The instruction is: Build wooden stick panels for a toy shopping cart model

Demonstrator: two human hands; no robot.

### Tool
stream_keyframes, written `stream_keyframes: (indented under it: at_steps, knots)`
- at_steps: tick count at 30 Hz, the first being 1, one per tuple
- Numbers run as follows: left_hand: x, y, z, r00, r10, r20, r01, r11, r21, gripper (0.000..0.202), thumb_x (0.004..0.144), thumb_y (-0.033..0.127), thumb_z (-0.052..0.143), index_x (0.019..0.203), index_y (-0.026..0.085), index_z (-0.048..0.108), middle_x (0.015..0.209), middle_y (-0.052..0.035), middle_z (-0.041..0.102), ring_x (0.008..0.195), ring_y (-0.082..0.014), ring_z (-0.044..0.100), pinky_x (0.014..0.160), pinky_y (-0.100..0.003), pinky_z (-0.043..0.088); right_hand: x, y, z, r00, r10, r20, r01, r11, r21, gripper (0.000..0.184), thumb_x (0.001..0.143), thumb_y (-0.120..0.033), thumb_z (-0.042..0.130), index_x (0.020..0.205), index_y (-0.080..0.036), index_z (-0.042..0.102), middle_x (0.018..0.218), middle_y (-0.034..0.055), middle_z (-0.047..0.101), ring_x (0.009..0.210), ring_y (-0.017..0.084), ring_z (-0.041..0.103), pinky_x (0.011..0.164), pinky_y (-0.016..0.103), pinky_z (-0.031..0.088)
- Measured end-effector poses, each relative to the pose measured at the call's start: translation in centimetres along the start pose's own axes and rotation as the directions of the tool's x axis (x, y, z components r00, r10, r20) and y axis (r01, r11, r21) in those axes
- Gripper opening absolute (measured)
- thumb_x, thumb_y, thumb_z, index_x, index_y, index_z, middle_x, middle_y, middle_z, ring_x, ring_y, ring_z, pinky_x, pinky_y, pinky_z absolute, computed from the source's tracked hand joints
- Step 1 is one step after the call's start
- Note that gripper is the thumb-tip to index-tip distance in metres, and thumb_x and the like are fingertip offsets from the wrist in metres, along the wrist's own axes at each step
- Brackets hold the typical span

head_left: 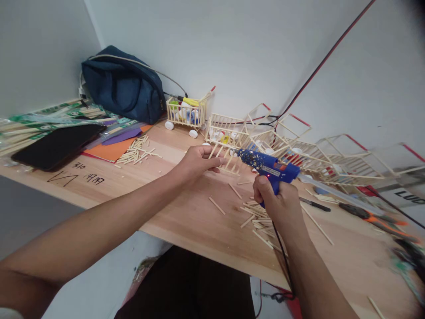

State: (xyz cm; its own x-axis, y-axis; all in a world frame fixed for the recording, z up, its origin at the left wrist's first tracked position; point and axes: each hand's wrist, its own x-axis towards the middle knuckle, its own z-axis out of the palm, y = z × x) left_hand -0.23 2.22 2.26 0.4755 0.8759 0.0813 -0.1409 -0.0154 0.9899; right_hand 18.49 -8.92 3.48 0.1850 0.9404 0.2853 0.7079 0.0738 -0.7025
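My right hand [277, 199] is closed around the handle of a blue glue gun [270, 166], its nozzle pointing left. A clear glue stick [335, 192] sticks out of its rear. My left hand [201, 161] pinches the left end of a small panel of wooden sticks [229, 163], which looks like a frame with crossbars. The glue gun's tip is close to the panel's upper right; whether they touch I cannot tell. Below lies a pile of short cut sticks [260, 217], with a few loose ones beside it.
Several stick-built carts [186, 115] with red-tipped handles line the wall. To the left are a blue bag [122, 84], a black phone [58, 146], coloured paper [109, 148] and another stick pile [136, 150]. A knife [315, 204] and orange-handled pliers [375, 219] lie right. The gun's cord [282, 252] hangs over the edge.
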Motion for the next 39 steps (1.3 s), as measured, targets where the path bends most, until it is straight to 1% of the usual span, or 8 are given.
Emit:
stream_keyframes:
  at_steps: [9, 17, 23, 26, 30, 35, 39]
  knots:
    - [0.32, -0.47, -0.12, 1.0, 0.01, 0.004, -0.01, 1.0, 0.0, 0.031, 0.065, 0.038, 0.078, 0.079, 0.012, 0.069, 0.074, -0.0002, 0.064, 0.064, -0.0079, 0.055, 0.066, -0.024, 0.052, 0.05, -0.19, -0.07, 0.999, 0.015, -0.034, -0.014, 1.0, 0.022, 0.054, 0.085, -0.063, 0.042, 0.052, -0.02, 0.047, 0.048, 0.0013, 0.049, 0.048, 0.013, 0.046, 0.049, 0.026, 0.036]
    - [0.07, -0.18, -0.07, 1.0, 0.012, 0.013, -0.012, 1.0, -0.002, 0.028, 0.067, 0.035, 0.077, 0.08, 0.012, 0.069, 0.076, -0.0008, 0.065, 0.065, -0.0076, 0.056, 0.065, -0.022, 0.052, -0.03, -0.29, 0.03, 0.999, 0.03, -0.028, -0.03, 1.0, 0.008, 0.055, 0.085, -0.065, 0.042, 0.054, -0.02, 0.047, 0.049, 0.0013, 0.049, 0.048, 0.013, 0.046, 0.05, 0.026, 0.035]
    - [0.14, -0.22, -0.11, 1.0, 0.009, 0.013, -0.009, 1.0, 0.004, 0.03, 0.066, 0.035, 0.077, 0.083, 0.012, 0.07, 0.076, -0.0007, 0.065, 0.065, -0.0078, 0.056, 0.065, -0.023, 0.052, -0.14, -0.34, 0.13, 0.999, 0.008, -0.032, -0.007, 1.0, 0.002, 0.054, 0.085, -0.064, 0.043, 0.055, -0.02, 0.048, 0.05, 0.0011, 0.049, 0.048, 0.013, 0.045, 0.049, 0.026, 0.035]
    - [0.15, -0.2, -0.11, 1.0, 0.013, 0.01, -0.013, 1.0, -0.006, 0.028, 0.066, 0.035, 0.077, 0.081, 0.012, 0.069, 0.075, -0.0001, 0.064, 0.065, -0.0073, 0.056, 0.065, -0.022, 0.052, -0.11, -0.08, 0.05, 0.999, -0.008, -0.041, 0.009, 1.0, 0.005, 0.054, 0.086, -0.063, 0.043, 0.055, -0.02, 0.049, 0.051, 0.0014, 0.05, 0.048, 0.013, 0.046, 0.05, 0.026, 0.036]
    - [0.08, -0.04, -0.03, 1.0, 0.002, 0.002, -0.002, 1.0, 0.003, 0.029, 0.065, 0.036, 0.078, 0.079, 0.012, 0.069, 0.075, -0.0005, 0.065, 0.064, -0.0076, 0.055, 0.064, -0.022, 0.052, -0.15, 0.15, -0.07, 1.0, -0.015, -0.023, 0.015, 1.0, -0.016, 0.055, 0.087, -0.062, 0.043, 0.054, -0.019, 0.049, 0.05, 0.0012, 0.05, 0.048, 0.013, 0.046, 0.05, 0.025, 0.036]
    - [0.06, -0.07, 0.02, 1.0, -0.003, -0.002, 0.003, 1.0, 0.017, 0.031, 0.064, 0.038, 0.078, 0.079, 0.012, 0.069, 0.076, -0.0012, 0.066, 0.065, -0.008, 0.055, 0.065, -0.023, 0.052, -0.26, 0.28, 0.11, 0.996, -0.004, -0.085, 0.003, 1.0, -0.005, 0.056, 0.086, -0.065, 0.044, 0.054, -0.019, 0.05, 0.049, 0.0005, 0.049, 0.048, 0.012, 0.045, 0.049, 0.025, 0.034]
    - [0.17, -0.39, -0.02, 1.0, -0.002, 0.011, 0.001, 1.0, 0.019, 0.03, 0.065, 0.037, 0.078, 0.08, 0.012, 0.069, 0.077, -0.0016, 0.066, 0.065, -0.0084, 0.056, 0.065, -0.024, 0.052, -0.21, 0.52, 0.22, 0.997, -0.009, -0.08, 0.009, 1.0, 0.0, 0.057, 0.086, -0.065, 0.044, 0.053, -0.019, 0.05, 0.049, 0.0006, 0.05, 0.047, 0.012, 0.045, 0.049, 0.025, 0.034]
